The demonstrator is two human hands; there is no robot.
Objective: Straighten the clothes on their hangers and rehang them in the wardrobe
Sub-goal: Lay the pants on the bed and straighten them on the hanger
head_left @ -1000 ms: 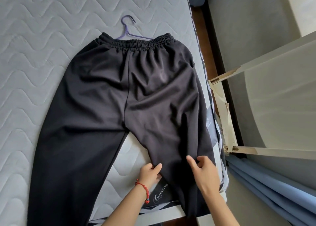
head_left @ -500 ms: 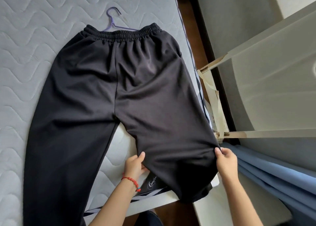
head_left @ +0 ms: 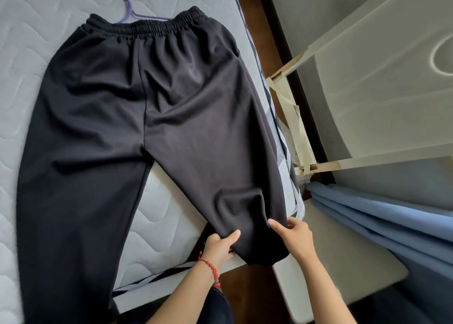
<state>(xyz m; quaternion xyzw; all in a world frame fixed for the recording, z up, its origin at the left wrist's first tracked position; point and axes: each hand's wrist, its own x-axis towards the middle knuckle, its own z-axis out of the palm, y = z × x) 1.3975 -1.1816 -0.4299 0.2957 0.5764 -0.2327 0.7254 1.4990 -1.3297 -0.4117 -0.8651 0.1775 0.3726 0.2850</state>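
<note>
Black track pants (head_left: 152,127) lay flat on the quilted mattress (head_left: 29,24), long axis running from the elastic waistband at the far end down toward the person, legs pointing near. A purple hanger (head_left: 132,9) poked out beyond the waistband (its hook aimed away). The left hand (head_left: 218,246) pinched the inner edge of the right leg near the mattress corner; the right hand (head_left: 294,235) gripped that leg's outer edge, both with curled fingers.

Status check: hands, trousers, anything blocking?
Left hand and right hand both pinch right leg of black trousers. Trousers flat on mattress, purple hanger under waistband. Nothing blocking.
</note>
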